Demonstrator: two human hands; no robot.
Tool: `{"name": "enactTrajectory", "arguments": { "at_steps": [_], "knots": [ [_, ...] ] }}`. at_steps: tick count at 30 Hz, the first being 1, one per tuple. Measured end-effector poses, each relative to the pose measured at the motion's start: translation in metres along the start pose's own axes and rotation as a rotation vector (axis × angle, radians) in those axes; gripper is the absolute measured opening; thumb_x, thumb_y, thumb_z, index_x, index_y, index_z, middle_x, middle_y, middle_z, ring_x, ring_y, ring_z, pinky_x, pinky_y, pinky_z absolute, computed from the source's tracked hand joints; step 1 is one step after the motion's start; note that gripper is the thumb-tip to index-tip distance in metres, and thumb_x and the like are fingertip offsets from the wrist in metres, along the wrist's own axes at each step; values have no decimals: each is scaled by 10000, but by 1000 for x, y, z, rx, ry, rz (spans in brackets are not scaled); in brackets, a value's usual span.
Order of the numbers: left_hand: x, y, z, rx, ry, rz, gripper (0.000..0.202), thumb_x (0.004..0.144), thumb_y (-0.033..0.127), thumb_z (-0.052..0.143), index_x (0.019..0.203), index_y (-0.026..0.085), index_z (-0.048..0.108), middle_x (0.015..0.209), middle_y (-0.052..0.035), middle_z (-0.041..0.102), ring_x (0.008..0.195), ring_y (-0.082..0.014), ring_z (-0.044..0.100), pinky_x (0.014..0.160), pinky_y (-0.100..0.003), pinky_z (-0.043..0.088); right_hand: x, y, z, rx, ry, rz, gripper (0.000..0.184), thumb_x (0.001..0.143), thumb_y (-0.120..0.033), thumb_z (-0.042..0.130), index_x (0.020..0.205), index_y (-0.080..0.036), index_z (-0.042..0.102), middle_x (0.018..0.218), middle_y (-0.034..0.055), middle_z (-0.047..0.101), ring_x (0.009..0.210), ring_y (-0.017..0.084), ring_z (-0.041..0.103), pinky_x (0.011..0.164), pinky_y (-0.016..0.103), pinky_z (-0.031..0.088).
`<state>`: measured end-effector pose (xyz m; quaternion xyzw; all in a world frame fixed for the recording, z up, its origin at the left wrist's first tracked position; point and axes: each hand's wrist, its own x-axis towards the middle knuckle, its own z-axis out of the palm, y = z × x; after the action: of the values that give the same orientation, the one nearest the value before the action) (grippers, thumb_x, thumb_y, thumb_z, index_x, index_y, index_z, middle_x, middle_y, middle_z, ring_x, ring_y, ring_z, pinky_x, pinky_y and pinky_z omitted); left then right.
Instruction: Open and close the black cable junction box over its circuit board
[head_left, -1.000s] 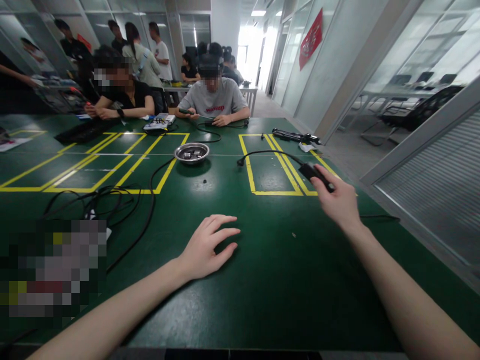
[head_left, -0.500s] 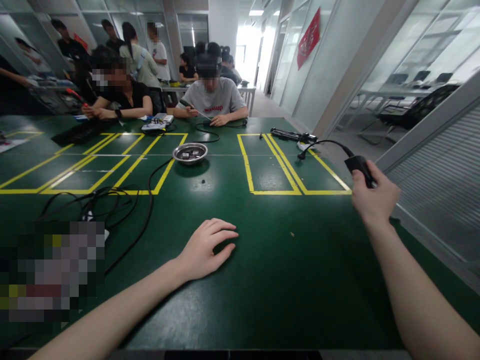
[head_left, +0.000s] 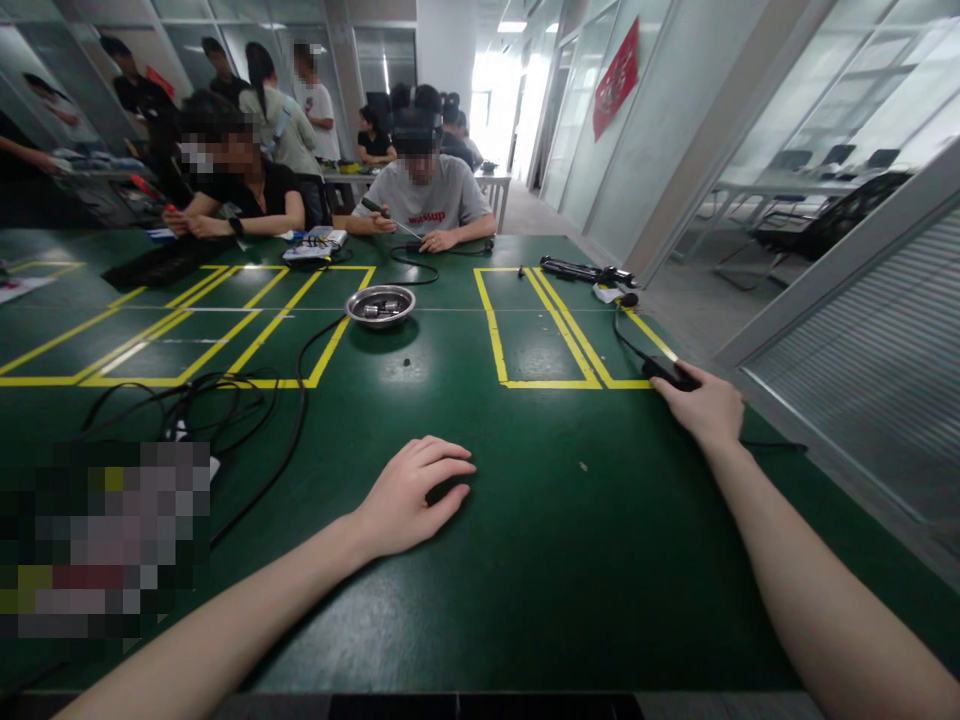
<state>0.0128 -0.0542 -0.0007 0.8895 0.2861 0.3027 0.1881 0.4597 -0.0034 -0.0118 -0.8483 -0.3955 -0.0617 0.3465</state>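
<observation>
At the table's right side, my right hand (head_left: 705, 408) has its fingers around a black power adapter (head_left: 667, 372), which is low at the green table's surface, by a corner of yellow tape. From the adapter's far end a black cord (head_left: 631, 345) runs up to a dark plug (head_left: 628, 299). Another thin cable (head_left: 776, 446) extends right from behind my hand. My left hand (head_left: 420, 495) rests palm down on the green table (head_left: 540, 560), fingers spread and holding nothing.
A steel bowl (head_left: 381, 307) with small metal parts stands mid-table. Black cables (head_left: 225, 400) coil at left near a blurred-out item (head_left: 112, 545). A folded black tripod-like object (head_left: 585, 271) lies far right. Two people sit opposite; one holds a screwdriver (head_left: 375, 208).
My right hand has moved left and down with the adapter, from above the table's right edge to its surface. The cord has come down too. My left hand has stayed put.
</observation>
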Motion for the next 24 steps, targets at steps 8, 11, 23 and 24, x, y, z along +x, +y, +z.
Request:
{"name": "enactTrajectory", "arguments": {
  "at_steps": [8, 11, 23, 24],
  "knots": [
    [1, 0, 0, 11, -10, 7, 198, 969, 225, 598, 1121, 216, 725, 1188, -99, 745, 1082, -241, 694, 950, -450, 557, 6, 8, 6, 10, -43, -30, 539, 789, -488, 673, 1204, -157, 770, 1011, 184, 767, 953, 397, 697, 856, 541, 542],
    [0, -1, 0, 9, -14, 2, 200, 971, 229, 598, 1125, 219, 726, 1189, -99, 743, 1081, -241, 692, 950, -449, 556, 5, 5, 3, 46, 30, -36, 532, 837, -490, 614, 1232, -162, 752, 1048, 177, 766, 998, 395, 689, 888, 544, 535],
    [1, 1, -1, -5, -19, 10, 186, 979, 228, 591, 1106, 214, 725, 1185, -92, 744, 1071, -238, 697, 959, -453, 554, -7, -11, -5, 56, -108, -54, 525, 766, -389, 687, 1242, -172, 735, 1121, 168, 745, 1056, 398, 671, 911, 531, 520],
    [1, 1, -1, -7, -17, 12, 185, 978, 227, 593, 1107, 210, 724, 1186, -94, 743, 1068, -238, 698, 953, -452, 557, -7, -12, -5, 82, -105, -49, 504, 774, -394, 676, 1222, -171, 741, 1114, 167, 747, 1055, 388, 670, 912, 521, 519]
  ]
}}
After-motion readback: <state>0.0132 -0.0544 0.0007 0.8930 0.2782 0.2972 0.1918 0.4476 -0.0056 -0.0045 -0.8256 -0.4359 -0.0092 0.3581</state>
